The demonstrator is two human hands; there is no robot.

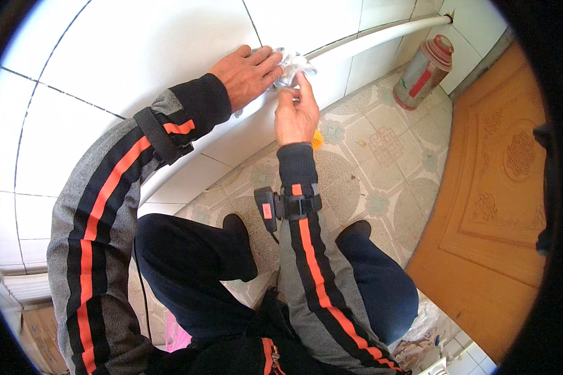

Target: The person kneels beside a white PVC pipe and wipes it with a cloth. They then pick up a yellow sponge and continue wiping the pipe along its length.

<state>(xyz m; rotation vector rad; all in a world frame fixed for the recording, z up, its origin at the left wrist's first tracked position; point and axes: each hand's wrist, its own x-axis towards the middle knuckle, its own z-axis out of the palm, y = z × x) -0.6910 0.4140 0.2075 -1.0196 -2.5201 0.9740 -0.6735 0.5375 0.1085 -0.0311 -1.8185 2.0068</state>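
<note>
A white pipe [356, 48] runs along the white tiled wall, and a crumpled, shiny silvery-white wrap [293, 65] sits on it. My left hand [249, 74] lies over the wrap from the wall side, back of the hand up, its fingers curled onto the near part. From below, my right hand [298, 110] reaches the wrap's lower edge with index finger and thumb. The index fingertip meets the wrap; whether the thumb pinches it is hidden by the hand. Behind my right wrist a small yellow object [317, 139] shows only in part.
A worn metal vacuum flask [422, 72] with a reddish lid stands on the patterned floor [342, 183] by the wall corner. On the right is a carved wooden door [492, 187]. My bent knees flank my right forearm. Pink plastic [176, 333] and clear plastic bags [424, 323] lie low in view.
</note>
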